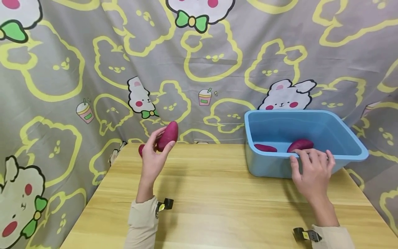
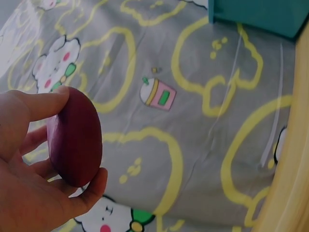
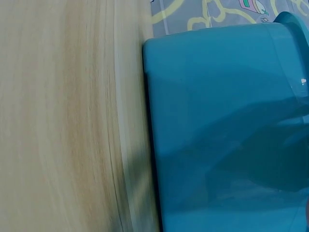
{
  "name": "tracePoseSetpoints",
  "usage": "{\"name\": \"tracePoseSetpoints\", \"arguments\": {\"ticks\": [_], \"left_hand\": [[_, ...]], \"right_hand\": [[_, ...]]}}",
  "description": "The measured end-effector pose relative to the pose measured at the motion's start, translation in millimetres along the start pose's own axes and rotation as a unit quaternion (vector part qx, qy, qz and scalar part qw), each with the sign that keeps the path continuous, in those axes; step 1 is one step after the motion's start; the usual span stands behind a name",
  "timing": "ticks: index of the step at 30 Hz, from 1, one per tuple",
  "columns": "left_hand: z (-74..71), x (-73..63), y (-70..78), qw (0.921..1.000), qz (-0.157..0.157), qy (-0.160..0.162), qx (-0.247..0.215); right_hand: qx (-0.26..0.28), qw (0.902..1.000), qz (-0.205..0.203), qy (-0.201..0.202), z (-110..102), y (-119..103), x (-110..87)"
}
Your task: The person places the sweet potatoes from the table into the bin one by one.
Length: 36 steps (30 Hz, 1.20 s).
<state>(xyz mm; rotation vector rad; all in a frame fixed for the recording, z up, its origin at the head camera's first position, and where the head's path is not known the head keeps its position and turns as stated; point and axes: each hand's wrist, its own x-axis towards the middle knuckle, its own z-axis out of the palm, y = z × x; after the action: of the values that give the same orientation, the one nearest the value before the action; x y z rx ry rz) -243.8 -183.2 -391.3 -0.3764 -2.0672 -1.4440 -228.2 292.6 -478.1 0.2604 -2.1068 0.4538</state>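
My left hand point(image 1: 154, 157) holds a purple sweet potato point(image 1: 168, 136) above the back left of the table, thumb on one side and fingers on the other. In the left wrist view the same sweet potato point(image 2: 76, 137) stands nearly upright between the fingertips. Partly hidden behind that hand is another sweet potato point(image 1: 141, 150) on the table. At the front rim of a blue tub point(image 1: 270, 166) is my right hand point(image 1: 314, 173), fingers loosely bent; whether it touches the rim, I cannot tell. Inside the tub lie two sweet potatoes, one at left point(image 1: 265, 148) and one nearer the middle point(image 1: 301, 145).
The tub stands at the back right of the wooden table point(image 1: 211, 200). A grey patterned curtain point(image 1: 217, 69) hangs along the back and sides. In the right wrist view, the tub's wall point(image 3: 217, 121) fills the right half, with a shadow across it.
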Motion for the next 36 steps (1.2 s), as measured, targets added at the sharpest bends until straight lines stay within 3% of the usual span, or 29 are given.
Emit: {"name": "tracePoseSetpoints", "arguments": {"ticks": [23, 36], "left_hand": [[49.1, 5.9, 17.8, 0.9946, -0.003, -0.049, -0.091], [93.3, -1.5, 31.2, 0.9664, -0.021, -0.157, -0.203]], "right_hand": [[0.021, 0.9996, 0.001, 0.02, 4.6, -3.5, 0.1], [0.021, 0.9996, 0.005, 0.017, 0.1, -4.1, -0.1]]}}
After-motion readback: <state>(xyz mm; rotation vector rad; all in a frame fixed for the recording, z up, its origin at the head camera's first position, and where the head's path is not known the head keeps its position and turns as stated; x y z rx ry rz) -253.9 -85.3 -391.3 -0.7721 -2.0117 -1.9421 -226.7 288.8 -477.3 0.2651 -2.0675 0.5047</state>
